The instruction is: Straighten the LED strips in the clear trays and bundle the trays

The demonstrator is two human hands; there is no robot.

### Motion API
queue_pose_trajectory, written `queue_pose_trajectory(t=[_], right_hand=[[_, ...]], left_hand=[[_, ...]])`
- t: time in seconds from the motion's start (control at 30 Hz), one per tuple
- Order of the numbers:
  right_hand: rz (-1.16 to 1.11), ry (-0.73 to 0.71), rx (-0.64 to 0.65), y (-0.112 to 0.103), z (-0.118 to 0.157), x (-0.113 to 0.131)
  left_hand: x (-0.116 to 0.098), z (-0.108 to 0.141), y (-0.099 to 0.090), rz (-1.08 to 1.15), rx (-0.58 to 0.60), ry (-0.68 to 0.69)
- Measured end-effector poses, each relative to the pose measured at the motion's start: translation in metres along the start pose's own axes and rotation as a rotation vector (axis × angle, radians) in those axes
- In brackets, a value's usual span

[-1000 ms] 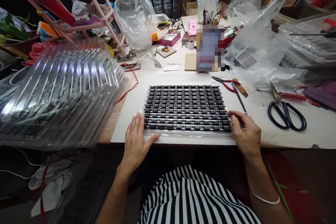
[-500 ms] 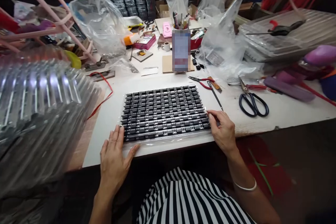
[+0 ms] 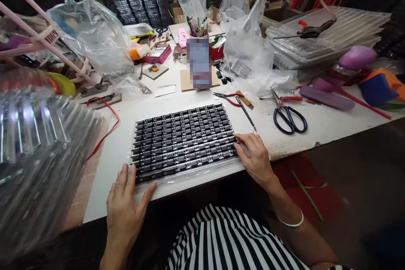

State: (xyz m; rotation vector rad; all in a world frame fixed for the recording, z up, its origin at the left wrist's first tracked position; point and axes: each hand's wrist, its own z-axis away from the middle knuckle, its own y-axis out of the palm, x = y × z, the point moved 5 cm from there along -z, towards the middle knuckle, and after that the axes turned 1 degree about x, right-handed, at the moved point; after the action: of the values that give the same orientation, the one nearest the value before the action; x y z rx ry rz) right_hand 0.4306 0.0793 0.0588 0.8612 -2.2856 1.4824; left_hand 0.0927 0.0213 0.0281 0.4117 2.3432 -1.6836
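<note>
A clear plastic tray (image 3: 202, 169) lies in front of me, filled with rows of black circuit board strips (image 3: 183, 139) carrying small chips. At its near left corner rests my left hand (image 3: 125, 200), fingers stretched out and thumb spread, fingertips touching the edge. My right hand (image 3: 255, 158) is at the right edge, thumb and forefinger closed at the ends of the nearer rows. Whether they pinch the tray rim or a strip end is hard to make out. Past the right hand lie a pointed black tool (image 3: 247, 114) and red-handled pliers (image 3: 232, 98).
Dark-handled scissors (image 3: 289, 118) lie to the right. A phone (image 3: 199, 63) stands behind the tray. Stacked clear trays are at left (image 3: 41, 168) and back right (image 3: 329, 29). Plastic bags (image 3: 249, 46) and a red ribbon (image 3: 110, 124) lie about the white table (image 3: 98, 194).
The view has swung right, so the tray, hands and table items appear further left. Both hands stay at the same parts of the tray, with little change in grip.
</note>
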Motion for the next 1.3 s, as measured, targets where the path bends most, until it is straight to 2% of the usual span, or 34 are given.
queue_pose_trajectory(t=[0.43, 0.83, 0.97, 1.17, 1.3], right_hand=[[0.012, 0.055, -0.043, 0.001, 0.000, -0.002], [0.036, 0.089, -0.032, 0.003, 0.001, 0.001], [0.165, 0.103, -0.026, 0.009, 0.004, 0.014], [0.300, -0.023, -0.062, 0.022, 0.008, 0.054], [0.293, -0.082, -0.010, 0.030, 0.006, 0.070]], left_hand=[[-0.003, 0.002, 0.002, -0.119, 0.069, -0.014], [-0.005, 0.003, 0.000, -0.110, 0.077, -0.046], [-0.005, 0.003, -0.001, -0.091, 0.053, -0.053], [-0.012, 0.004, -0.003, -0.095, 0.022, -0.059], [-0.015, 0.005, -0.003, -0.097, 0.021, -0.060]])
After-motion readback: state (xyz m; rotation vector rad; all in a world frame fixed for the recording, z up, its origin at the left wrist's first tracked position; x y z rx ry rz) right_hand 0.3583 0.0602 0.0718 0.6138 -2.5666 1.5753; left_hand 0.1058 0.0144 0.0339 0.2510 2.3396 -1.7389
